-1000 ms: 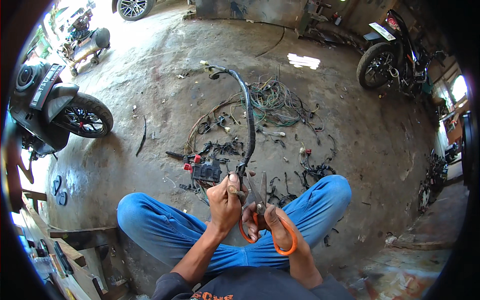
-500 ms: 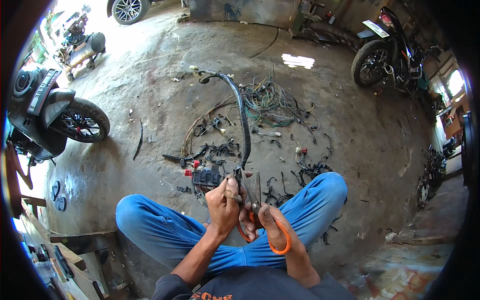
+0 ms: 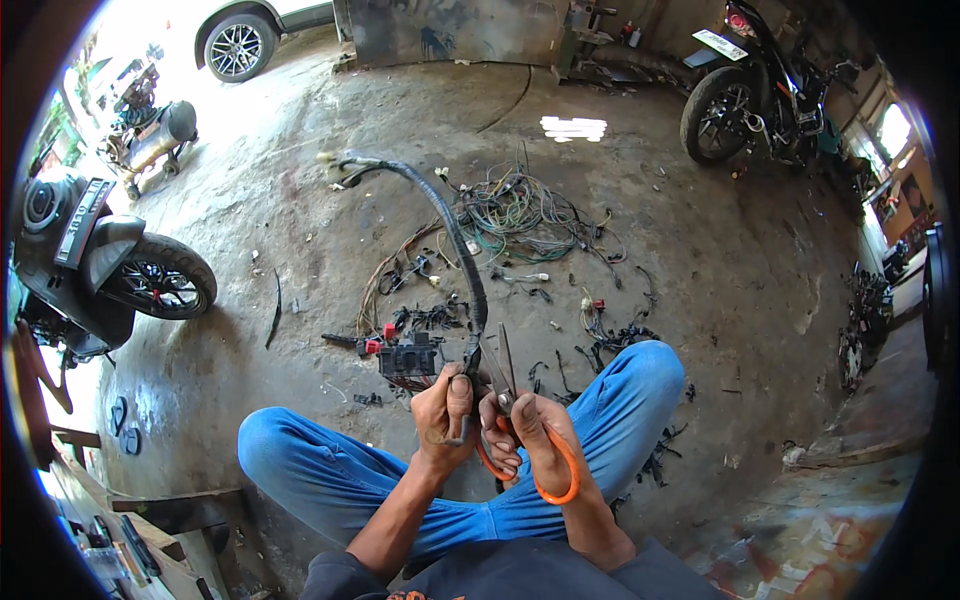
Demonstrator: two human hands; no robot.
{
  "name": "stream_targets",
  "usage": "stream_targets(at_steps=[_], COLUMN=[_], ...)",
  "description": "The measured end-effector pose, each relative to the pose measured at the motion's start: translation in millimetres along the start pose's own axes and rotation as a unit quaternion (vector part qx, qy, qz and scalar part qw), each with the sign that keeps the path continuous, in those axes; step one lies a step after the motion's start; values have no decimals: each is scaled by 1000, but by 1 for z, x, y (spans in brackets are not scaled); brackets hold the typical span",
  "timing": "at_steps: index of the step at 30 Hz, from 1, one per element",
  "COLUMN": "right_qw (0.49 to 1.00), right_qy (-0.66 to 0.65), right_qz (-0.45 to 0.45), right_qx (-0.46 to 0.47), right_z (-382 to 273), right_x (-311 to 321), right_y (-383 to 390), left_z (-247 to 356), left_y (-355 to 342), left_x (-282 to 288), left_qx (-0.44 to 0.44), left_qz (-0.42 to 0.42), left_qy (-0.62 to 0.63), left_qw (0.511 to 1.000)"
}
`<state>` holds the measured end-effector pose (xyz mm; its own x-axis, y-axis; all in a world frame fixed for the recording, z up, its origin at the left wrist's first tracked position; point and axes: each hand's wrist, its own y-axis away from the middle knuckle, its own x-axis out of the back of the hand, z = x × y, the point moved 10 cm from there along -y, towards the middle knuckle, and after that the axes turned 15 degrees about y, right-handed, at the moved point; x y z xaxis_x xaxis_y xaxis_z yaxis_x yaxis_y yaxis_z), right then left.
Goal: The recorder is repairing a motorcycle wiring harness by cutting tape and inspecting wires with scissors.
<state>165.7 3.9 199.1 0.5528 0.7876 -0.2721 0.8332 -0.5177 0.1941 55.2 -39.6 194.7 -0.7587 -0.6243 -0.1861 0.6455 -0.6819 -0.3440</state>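
My left hand (image 3: 443, 420) is closed on a black tape-wrapped wire harness (image 3: 465, 262), which arches up and bends left to white connectors (image 3: 334, 160) at its tip. My right hand (image 3: 530, 440) grips scissors with orange handles (image 3: 560, 490); their blades (image 3: 503, 360) point upward, slightly apart, beside the harness just above my left fingers. Close behind my left hand is a black fuse or relay box (image 3: 408, 361) with red connectors (image 3: 389, 330), its wires partly hidden by the hand.
I sit cross-legged in jeans (image 3: 640, 385) on concrete. A tangle of coloured wires (image 3: 525, 215) and scattered black offcuts (image 3: 425, 316) lie ahead. Motorcycles (image 3: 160, 275) (image 3: 720, 120) flank me. A car wheel (image 3: 240, 45) shows at top; slippers (image 3: 125, 425) and a wooden bench (image 3: 95, 500) are on the left.
The upper end of the harness has swung left and lower in view. Both hands still hold harness and scissors, with small shifts in grip. The floor scene has shifted slightly with my head.
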Motion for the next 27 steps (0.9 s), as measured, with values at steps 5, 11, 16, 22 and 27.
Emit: stream_targets(at_steps=[5,11,16,22,27], right_qw=[990,997,995,991,992], right_qy=[-102,12,77,77,87], right_qz=[-62,-69,-62,-93,-86], right_qx=[-80,-40,-31,-60,-43], right_z=[4,1,7,14,17], right_x=[-5,-9,-1,5,10], right_y=[1,6,6,11,16], left_z=[-11,-38,-31,-6,-4], left_y=[4,5,-34,-61,-56], left_x=[7,13,18,8,7], left_qx=[-1,119,125,161,161], left_qz=[-22,-11,-32,-74,-21], left_qy=[-1,96,132,164,180], left_qw=[1000,988,983,970,970])
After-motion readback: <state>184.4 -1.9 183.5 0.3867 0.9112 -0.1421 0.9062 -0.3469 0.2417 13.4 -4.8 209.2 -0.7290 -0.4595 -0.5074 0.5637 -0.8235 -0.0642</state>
